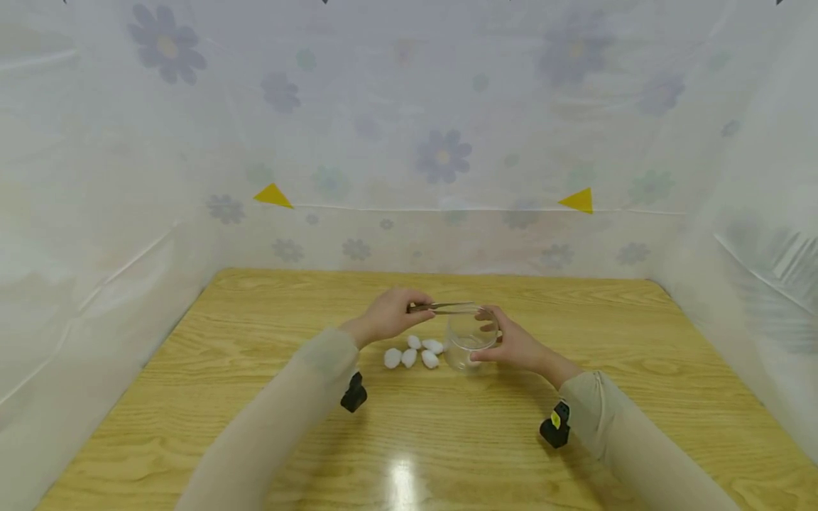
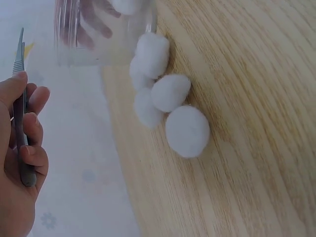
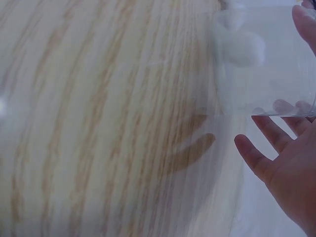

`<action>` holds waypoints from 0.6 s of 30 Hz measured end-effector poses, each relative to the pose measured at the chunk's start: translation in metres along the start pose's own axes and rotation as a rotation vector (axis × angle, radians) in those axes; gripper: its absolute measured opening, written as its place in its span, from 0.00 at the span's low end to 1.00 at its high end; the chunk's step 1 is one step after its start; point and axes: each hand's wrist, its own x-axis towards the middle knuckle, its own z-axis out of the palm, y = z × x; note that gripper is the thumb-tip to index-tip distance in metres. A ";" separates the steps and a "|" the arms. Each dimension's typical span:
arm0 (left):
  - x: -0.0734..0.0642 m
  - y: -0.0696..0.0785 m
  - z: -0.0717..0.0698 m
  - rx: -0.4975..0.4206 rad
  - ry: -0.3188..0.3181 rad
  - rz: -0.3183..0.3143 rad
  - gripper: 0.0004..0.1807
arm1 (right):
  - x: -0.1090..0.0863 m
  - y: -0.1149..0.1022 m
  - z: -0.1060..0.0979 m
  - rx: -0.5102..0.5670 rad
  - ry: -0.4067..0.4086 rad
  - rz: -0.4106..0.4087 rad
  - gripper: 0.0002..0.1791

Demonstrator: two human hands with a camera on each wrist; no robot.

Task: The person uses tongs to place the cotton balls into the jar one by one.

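Metal tweezers (image 2: 19, 103) are gripped in my left hand (image 1: 395, 314), with the thumb and curled fingers round their shanks. In the head view their tips reach over the rim of a clear glass jar (image 1: 455, 341); I see nothing between them. My right hand (image 1: 514, 345) holds the jar from its right side, thumb and fingers spread round the wall. Several white cotton balls (image 1: 393, 358) lie in a cluster on the table left of the jar. One more cotton ball (image 2: 127, 5) appears to be inside it.
The wood-grain table (image 1: 255, 397) stretches to a flowered curtain (image 1: 358, 142) at the back, with pale sheeting at both sides. Two yellow triangles (image 1: 578, 201) hang on the back curtain. A black wrist camera (image 1: 354, 392) sits below the left cuff.
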 end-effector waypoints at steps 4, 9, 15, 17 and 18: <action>-0.004 -0.006 -0.001 -0.019 0.018 0.002 0.14 | 0.000 0.000 0.000 -0.016 0.005 -0.007 0.49; -0.009 -0.015 -0.001 -0.046 0.023 -0.020 0.14 | 0.001 0.002 0.001 -0.024 0.011 -0.005 0.49; -0.016 -0.024 -0.003 -0.076 0.020 -0.022 0.14 | 0.000 0.002 0.002 -0.012 0.004 0.000 0.49; -0.019 -0.025 -0.004 -0.069 0.022 -0.023 0.13 | 0.000 0.002 0.001 -0.017 0.001 0.000 0.49; -0.020 -0.026 -0.004 -0.062 0.022 -0.029 0.13 | 0.000 0.002 0.001 -0.013 0.001 0.003 0.49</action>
